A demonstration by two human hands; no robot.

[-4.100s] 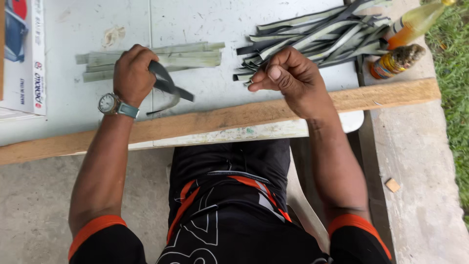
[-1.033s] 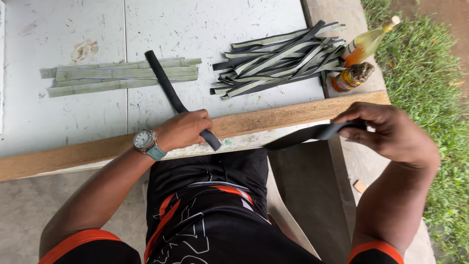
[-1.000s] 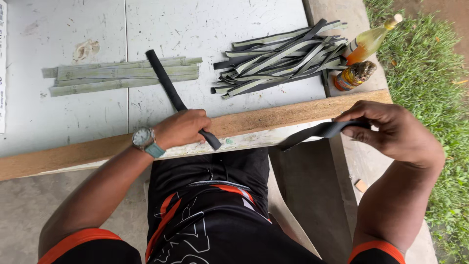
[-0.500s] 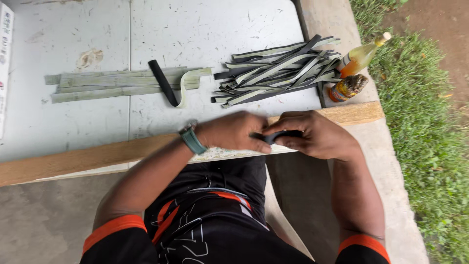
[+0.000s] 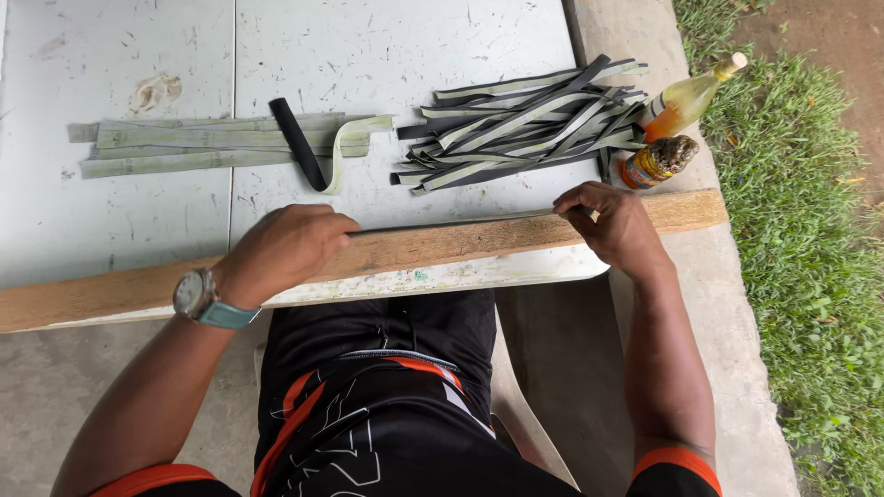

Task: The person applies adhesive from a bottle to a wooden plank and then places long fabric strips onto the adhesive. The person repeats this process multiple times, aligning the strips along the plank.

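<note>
The fingers (image 5: pixel 589 204) of the right hand (image 5: pixel 615 225) are bent and pressed together on one end of a thin dark strip (image 5: pixel 451 225), and the fingers (image 5: pixel 318 224) of the left hand (image 5: pixel 281 248) are curled over the other end of it. Between the two hands the strip lies flat and straight along the far edge of the wooden plank (image 5: pixel 442 247). It seems that the hands hold it at both ends so that it stays stretched against the wood. How firm each grip is, I cannot tell, because the knuckles hide the fingertips.

The plank lies along the near edge of the white table (image 5: pixel 414 37), just in front of the person, so it probably serves as a straight work surface.

Further back on the table there is a loose heap of dark and pale green strips (image 5: pixel 520 124), near the right hand and easy to reach. To the left, a flat row of pale green strips (image 5: pixel 184 147) lies in order, side by side, and a short black strip (image 5: pixel 296 143) rests across it beside a curled pale strip (image 5: pixel 345 147). The two groups are kept apart, maybe one is sorted and the other not.

At the right corner a bottle of yellow liquid (image 5: pixel 686 97) and a small jar (image 5: pixel 656 161) lie just beside the heap. A wristwatch (image 5: pixel 195 296) is on the left wrist.
</note>
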